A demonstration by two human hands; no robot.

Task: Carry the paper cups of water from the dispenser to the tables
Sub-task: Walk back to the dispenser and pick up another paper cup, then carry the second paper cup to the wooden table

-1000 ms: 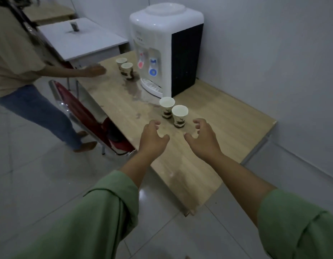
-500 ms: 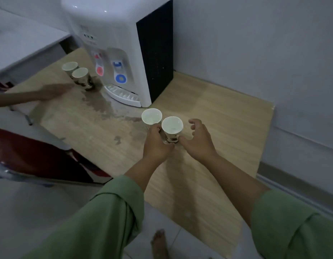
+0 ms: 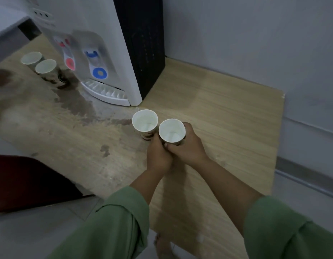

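Left hand [image 3: 158, 156] wrapped round left cup [image 3: 145, 122]; right hand [image 3: 186, 146] gripping right cup [image 3: 172, 131] — cups touching, mid-table [image 3: 227, 118], dispenser [image 3: 98, 53] behind.

My left hand [image 3: 158, 157] is hiding the base of the left cup [image 3: 144, 122], so I can't tell its grip. The dispenser [image 3: 98, 43] is running off at twelve o'clock, and a blurred hand [image 3: 0, 78] is getting cut off at nine.
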